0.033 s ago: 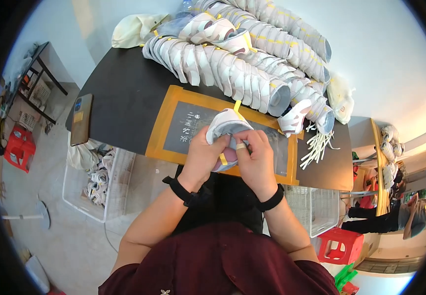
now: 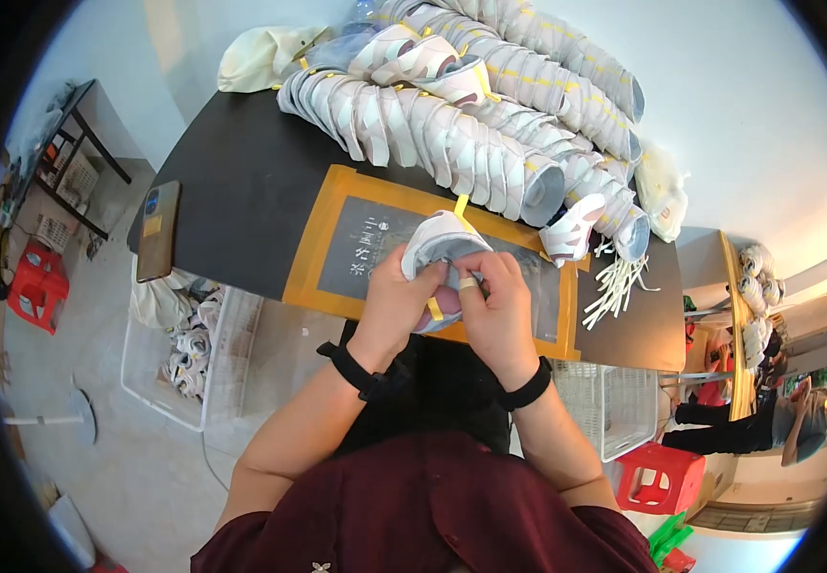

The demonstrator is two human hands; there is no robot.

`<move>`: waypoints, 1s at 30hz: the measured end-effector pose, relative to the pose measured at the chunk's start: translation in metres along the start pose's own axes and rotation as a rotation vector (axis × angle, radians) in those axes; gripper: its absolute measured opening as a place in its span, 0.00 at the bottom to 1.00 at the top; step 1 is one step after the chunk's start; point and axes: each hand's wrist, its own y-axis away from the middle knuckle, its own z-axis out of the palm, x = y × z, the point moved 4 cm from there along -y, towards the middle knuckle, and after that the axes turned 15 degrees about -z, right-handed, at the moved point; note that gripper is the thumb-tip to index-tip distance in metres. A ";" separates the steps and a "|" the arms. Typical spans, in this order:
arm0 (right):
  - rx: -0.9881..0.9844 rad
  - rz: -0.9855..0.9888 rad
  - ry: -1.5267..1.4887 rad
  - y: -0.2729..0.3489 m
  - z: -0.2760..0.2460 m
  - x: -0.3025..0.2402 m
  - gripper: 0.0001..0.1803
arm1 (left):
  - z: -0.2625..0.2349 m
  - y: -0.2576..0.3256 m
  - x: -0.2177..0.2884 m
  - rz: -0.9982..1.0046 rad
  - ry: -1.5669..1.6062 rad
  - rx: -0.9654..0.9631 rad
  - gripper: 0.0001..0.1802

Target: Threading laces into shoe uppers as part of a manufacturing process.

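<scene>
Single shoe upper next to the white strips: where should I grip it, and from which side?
Probably pinch the left wall of that shoe upper, coming from the near left over the orange-bordered mat. That side faces open mat; stacked uppers crowd its far side, and white strips lie to its near right.

Looks like matt cloth on the shoe upper (image 2: 437,227) at dial centre; appears smooth, low-sheen on the surface (image 2: 222,172) at ten o'clock; shows plastic on the stool (image 2: 683,470) at four.
</scene>
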 end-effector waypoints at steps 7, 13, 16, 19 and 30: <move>-0.049 -0.036 0.124 -0.013 0.001 -0.008 0.05 | 0.000 -0.004 0.004 0.033 -0.094 0.052 0.15; -0.092 0.314 -0.250 -0.025 0.010 0.009 0.06 | -0.005 -0.015 0.013 0.035 -0.130 0.087 0.13; -0.047 -0.038 0.095 -0.027 0.006 -0.004 0.08 | -0.005 -0.011 0.017 0.056 -0.239 0.126 0.13; -0.256 -0.088 0.451 -0.023 -0.001 -0.021 0.11 | -0.011 -0.011 0.012 0.101 -0.321 0.130 0.14; -0.242 -0.130 0.543 -0.013 0.001 -0.022 0.12 | 0.005 -0.005 0.015 0.103 -0.248 0.117 0.13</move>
